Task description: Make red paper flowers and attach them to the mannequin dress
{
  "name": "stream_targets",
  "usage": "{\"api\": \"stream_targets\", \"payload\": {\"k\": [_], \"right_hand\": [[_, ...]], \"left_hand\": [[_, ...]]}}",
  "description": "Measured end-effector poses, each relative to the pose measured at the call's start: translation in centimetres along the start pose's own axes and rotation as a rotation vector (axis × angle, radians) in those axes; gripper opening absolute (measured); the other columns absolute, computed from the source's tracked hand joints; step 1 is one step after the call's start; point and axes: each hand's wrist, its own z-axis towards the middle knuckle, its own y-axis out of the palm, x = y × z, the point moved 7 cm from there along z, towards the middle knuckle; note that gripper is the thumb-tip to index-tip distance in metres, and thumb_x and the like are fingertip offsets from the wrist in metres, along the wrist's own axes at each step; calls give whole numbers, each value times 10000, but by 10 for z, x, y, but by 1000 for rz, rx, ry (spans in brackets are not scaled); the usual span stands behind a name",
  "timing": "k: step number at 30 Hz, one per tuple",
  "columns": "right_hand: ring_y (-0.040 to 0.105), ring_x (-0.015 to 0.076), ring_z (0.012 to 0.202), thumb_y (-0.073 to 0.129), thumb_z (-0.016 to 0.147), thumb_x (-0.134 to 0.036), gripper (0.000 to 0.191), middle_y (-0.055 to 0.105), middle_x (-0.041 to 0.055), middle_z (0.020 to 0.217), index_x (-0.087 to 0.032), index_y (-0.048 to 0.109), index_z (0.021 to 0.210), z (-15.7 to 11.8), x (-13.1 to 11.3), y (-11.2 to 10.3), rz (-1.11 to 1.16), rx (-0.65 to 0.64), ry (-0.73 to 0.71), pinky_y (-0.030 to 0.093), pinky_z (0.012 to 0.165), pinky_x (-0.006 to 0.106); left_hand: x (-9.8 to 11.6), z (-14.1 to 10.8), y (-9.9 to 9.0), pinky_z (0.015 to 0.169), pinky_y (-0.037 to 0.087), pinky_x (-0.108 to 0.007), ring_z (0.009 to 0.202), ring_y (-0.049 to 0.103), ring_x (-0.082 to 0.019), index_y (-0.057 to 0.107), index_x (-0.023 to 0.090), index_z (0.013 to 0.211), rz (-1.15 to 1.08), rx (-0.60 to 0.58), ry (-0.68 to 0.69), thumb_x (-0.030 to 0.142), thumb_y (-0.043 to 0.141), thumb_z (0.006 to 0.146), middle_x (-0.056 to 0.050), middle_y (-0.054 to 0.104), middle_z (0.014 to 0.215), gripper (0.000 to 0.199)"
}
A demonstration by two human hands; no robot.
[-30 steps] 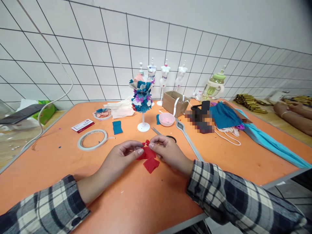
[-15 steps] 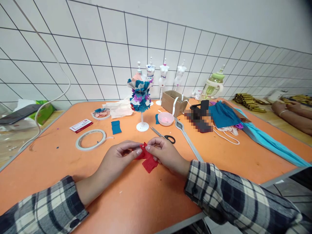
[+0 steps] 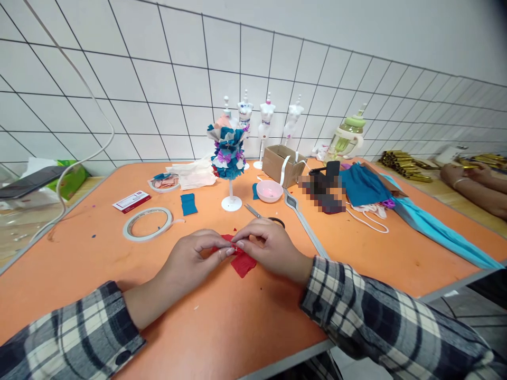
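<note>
Red crepe-like material (image 3: 243,263) is pinched between both hands above the orange table (image 3: 222,322). My left hand (image 3: 194,258) grips its left part with thumb and fingertips. From the other side my right hand (image 3: 273,248) pinches it, the fingertips of both hands nearly touching. Scissors (image 3: 253,211) lie just behind my right hand, which partly covers their black handles. Beyond the hands stands a small dress form (image 3: 228,153) covered in blue, purple and grey petals.
A tape roll (image 3: 127,224), blue piece (image 3: 189,204) and card (image 3: 131,201) lie left. Behind are a pink bowl (image 3: 270,191), cardboard box (image 3: 283,164), white dress forms (image 3: 266,121) and a bottle (image 3: 348,138). Another person's hands (image 3: 471,174) are far right.
Both hands have come down slightly over the red material, and my right hand now covers more of the scissors' handles. A tiny red scrap shows behind the fingertips.
</note>
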Motion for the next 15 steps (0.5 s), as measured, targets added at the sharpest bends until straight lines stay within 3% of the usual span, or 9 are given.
{"api": "stream_targets", "payload": {"k": [7,15], "right_hand": [[588,135,775,715,842,-197,15,662,-10,769,-194,713,827,-2,-7,3,-125,-98,-107,405,754,278],[528,113,701,699,749,-126,79,603,-23,743,-176,639,761,-5,-5,5,-148,-83,-85,385,664,239]], "left_hand": [[14,-3,0,652,508,-215,695,677,-131,765,230,800,71,0,201,287,648,864,-4,739,747,145],[18,-5,0,669,517,-224,713,682,-138,764,230,808,77,-9,189,271,650,859,-4,749,766,131]]}}
